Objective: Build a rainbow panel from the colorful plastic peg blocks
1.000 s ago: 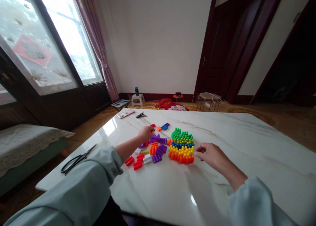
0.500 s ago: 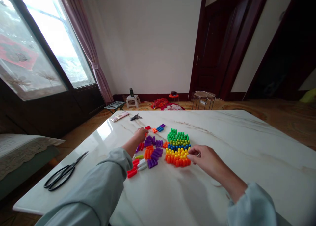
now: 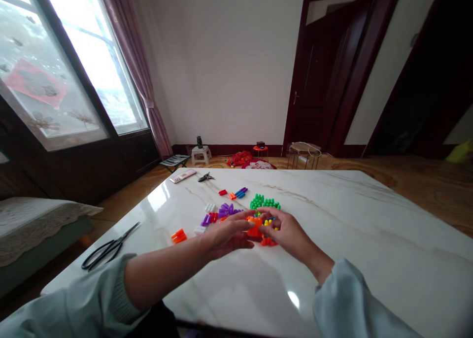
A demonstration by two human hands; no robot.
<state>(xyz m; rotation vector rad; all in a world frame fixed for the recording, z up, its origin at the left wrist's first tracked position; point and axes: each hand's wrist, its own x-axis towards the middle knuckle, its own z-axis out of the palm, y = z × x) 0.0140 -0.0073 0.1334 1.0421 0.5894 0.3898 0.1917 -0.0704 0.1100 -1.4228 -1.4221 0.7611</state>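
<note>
Several orange bullet-shaped plastic blocks (image 3: 254, 228) are between my two hands, at the near side of the coloured group. My left hand (image 3: 231, 234) reaches in from the left, its fingertips against these orange blocks. From the right, the thumb and fingers of my right hand (image 3: 286, 232) close around their other side. Green blocks (image 3: 265, 202) stand upright in rows just beyond my fingers. Yellow blocks (image 3: 271, 223) are partly covered by my right hand. Loose purple blocks (image 3: 227, 210), white blocks (image 3: 210, 208) and orange blocks (image 3: 179, 236) lie left of the group.
Black-handled scissors (image 3: 111, 247) lie on the marble-patterned table (image 3: 354, 229) at the left. Farther back are a phone (image 3: 184, 176) and small black pliers (image 3: 205, 177). Small red (image 3: 222, 192) and blue blocks (image 3: 241, 193) lie behind the loose pile.
My left hand has come from the loose pile toward the near right, to the group. My right hand has shifted left over the group, and the hands now meet at the orange blocks.
</note>
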